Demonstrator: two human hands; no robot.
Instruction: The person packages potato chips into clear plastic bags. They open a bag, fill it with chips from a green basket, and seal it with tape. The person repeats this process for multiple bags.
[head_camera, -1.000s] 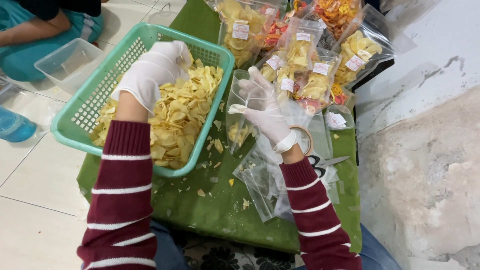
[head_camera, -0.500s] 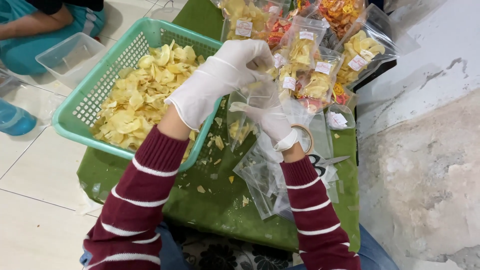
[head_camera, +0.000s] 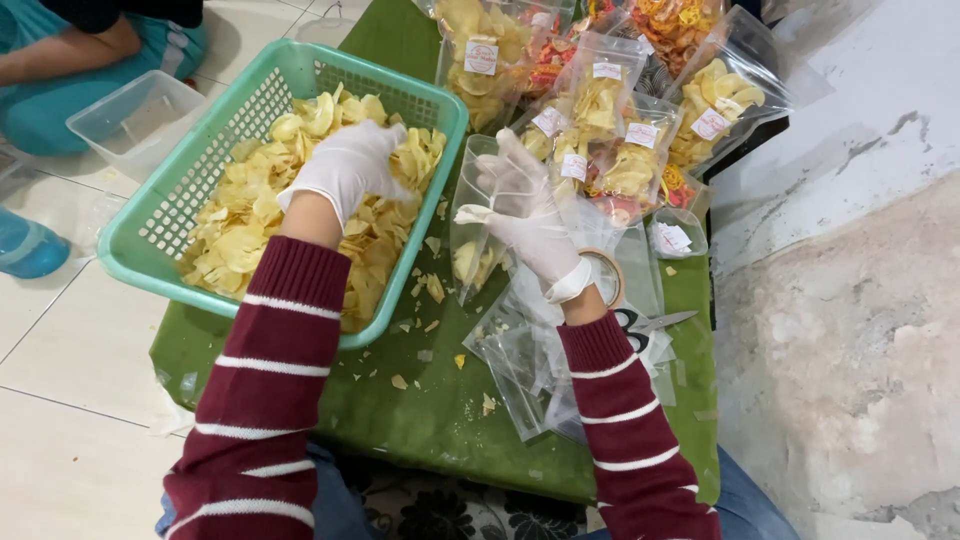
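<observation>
Chips (head_camera: 245, 235), pale yellow and thin, fill a teal plastic basket (head_camera: 150, 225) at the upper left of the frame, resting on a green counter (head_camera: 400, 420). Left hand (head_camera: 350, 165), in a white glove, is pressed down into the pile near the basket's right side, its fingers curled around a clutch of chips. Right hand (head_camera: 525, 215), also gloved, sits at the centre of the frame just right of the basket, fingers pinching the mouth of a clear plastic bag (head_camera: 475, 255) that stands upright and holds a few chips at its bottom. Below that hand lies a loose heap of empty clear bags (head_camera: 530, 370), with scissors (head_camera: 655, 322) and a roll of tape (head_camera: 608, 275) beside the wrist. Filled, labelled bags of chips (head_camera: 600, 110) crowd the upper middle. Crumbs (head_camera: 430, 290) dot the counter. At the far upper left, another person sits on the tiled floor beside a clear plastic tub (head_camera: 135, 120).
</observation>
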